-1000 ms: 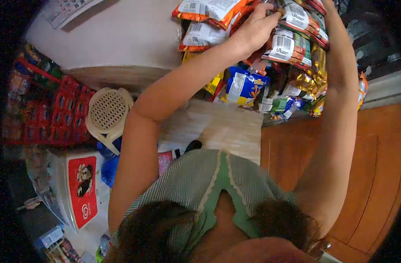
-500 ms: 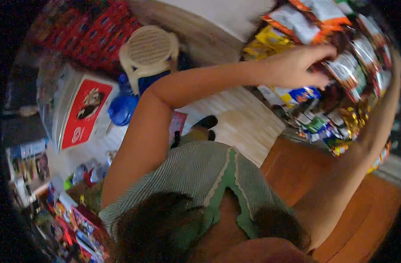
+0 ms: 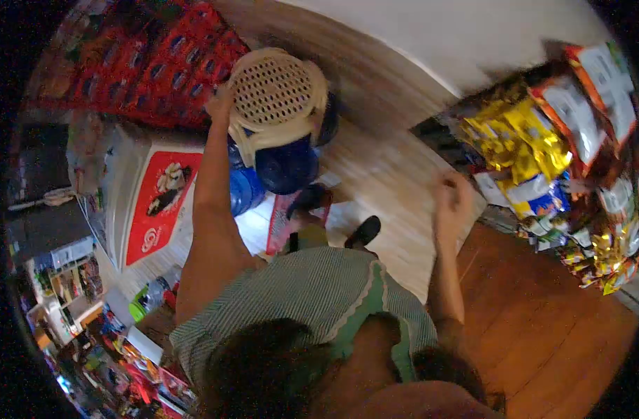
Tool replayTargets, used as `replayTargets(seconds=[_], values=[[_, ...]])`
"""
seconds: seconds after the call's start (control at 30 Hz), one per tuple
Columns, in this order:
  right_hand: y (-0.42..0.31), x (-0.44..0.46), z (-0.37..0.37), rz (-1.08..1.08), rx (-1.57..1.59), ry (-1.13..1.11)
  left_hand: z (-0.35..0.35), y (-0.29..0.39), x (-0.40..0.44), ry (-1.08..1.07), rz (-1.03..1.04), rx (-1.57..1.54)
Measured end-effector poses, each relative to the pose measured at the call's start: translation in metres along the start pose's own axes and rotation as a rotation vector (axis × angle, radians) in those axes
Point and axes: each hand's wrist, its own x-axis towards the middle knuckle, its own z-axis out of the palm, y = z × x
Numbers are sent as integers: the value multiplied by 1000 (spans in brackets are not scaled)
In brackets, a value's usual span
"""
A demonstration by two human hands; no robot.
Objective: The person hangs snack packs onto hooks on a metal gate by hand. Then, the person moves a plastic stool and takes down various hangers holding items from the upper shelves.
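A beige plastic stool (image 3: 272, 91) with a perforated round seat stands in the upper middle of the view. At the left edge of its seat is my left hand (image 3: 221, 103), its fingers closed at the rim. Over the pale floor, my right hand (image 3: 452, 202) hangs with loosely curled fingers. It is slightly blurred, with nothing visible in it. Hanging snack packets (image 3: 518, 140) in yellow, orange and silver lie to its right, apart from the hand.
Blue water jugs (image 3: 246, 188) stand beside and under the stool. A white freezer with a red panel (image 3: 162, 202) is at left, red crates (image 3: 159, 66) behind it. Brown wooden flooring (image 3: 529, 321) lies at right. Mixed goods (image 3: 134, 363) crowd the lower left.
My right-side view has swung, and the snack packets sit farther right. My left hand has left the packets and reached the stool. My right hand has drawn back from the packets.
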Motion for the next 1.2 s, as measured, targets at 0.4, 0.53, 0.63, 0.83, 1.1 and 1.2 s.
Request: replayTargets(seconds=[0.4,0.53,0.63,0.83,1.1,1.2], values=[[23,80,329,844,934,-561,-57,87,-60,-365,-771,-913],[-19,66,245,759,621,-382,-104,118,-122,-333,-515,-760],[-65,43,194,619,501,-397,-176,204,-177,-210,-655,-929],[-100,-39,195,287,563,-835,-314,236,-294,110,-783,-731],[-89,-177,285,-128,424,-1320,-413,192,-389,232,-838,-468],[-77,-202,302,-364,317,-1371,-423,137,-343,264,-851,-449]])
